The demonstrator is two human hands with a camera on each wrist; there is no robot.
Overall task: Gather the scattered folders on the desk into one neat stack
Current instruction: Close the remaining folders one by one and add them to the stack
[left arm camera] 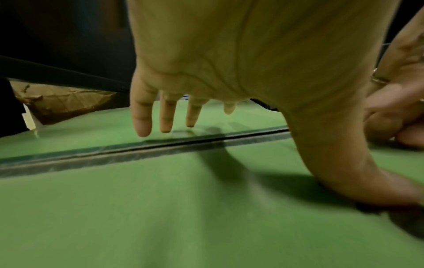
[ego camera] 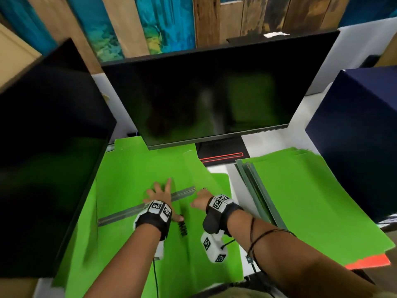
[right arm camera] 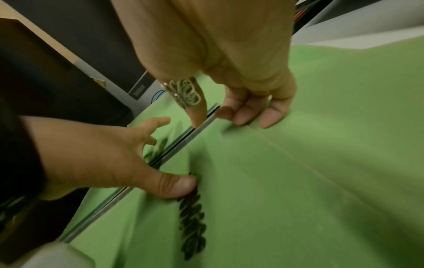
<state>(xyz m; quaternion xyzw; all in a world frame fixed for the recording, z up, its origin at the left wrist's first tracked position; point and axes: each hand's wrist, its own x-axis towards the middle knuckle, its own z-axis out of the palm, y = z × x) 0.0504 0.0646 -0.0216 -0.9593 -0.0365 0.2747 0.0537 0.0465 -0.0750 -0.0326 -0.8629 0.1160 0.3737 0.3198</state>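
Several green folders (ego camera: pixel 133 173) lie overlapping on the desk in front of me. One has a grey spine strip (ego camera: pixel 182 191) running slantwise. My left hand (ego camera: pixel 159 195) lies spread over that strip with straight fingers (left arm camera: pixel 143 125), its thumb (right arm camera: pixel 174 186) pressing the folder beside a black marking (right arm camera: pixel 192 223). My right hand (ego camera: pixel 200 198) is at the strip's right end: its index finger (right arm camera: pixel 198 116) touches the strip (right arm camera: pixel 183 137), and the other fingertips are bent down onto the folder. To the right lies a stack of green folders (ego camera: pixel 311 201) on an orange one (ego camera: pixel 369 261).
A black monitor (ego camera: pixel 214 100) on a stand (ego camera: pixel 221 155) rises just behind the folders. A second dark screen (ego camera: pixel 47 147) closes the left side. At the right a dark blue box (ego camera: pixel 361 136) stands behind the stack. A strip of white desk (ego camera: pixel 236 179) shows between the two folder groups.
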